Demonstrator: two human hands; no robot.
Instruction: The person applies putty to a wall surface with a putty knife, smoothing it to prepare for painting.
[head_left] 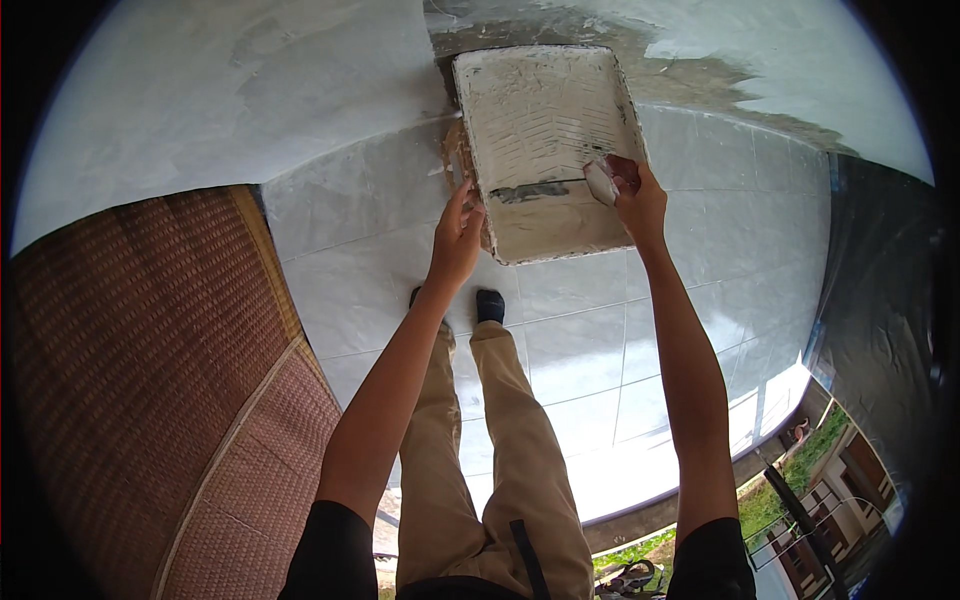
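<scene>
A paint tray [545, 120], crusted with off-white coating and ridged in its upper part, is in front of me by the wall. A dark streak crosses it where the ridged part meets the smoother near part. My left hand [459, 240] grips the tray's left edge, its fingers partly hidden by the rim. In my right hand [640, 200], pinched over the tray's right side, is a small flat scraper [601, 180] smeared with white. Its lower edge is close to the tray's surface; whether they touch I cannot tell.
Grey floor tiles [570, 345] stretch beneath the tray and my feet. Ahead is a patchily coated wall [250, 90]. A brown woven mat [150, 330] lies at left, black sheeting [880, 290] hangs at right. Something brown and stained [455, 160] shows behind the tray's left edge.
</scene>
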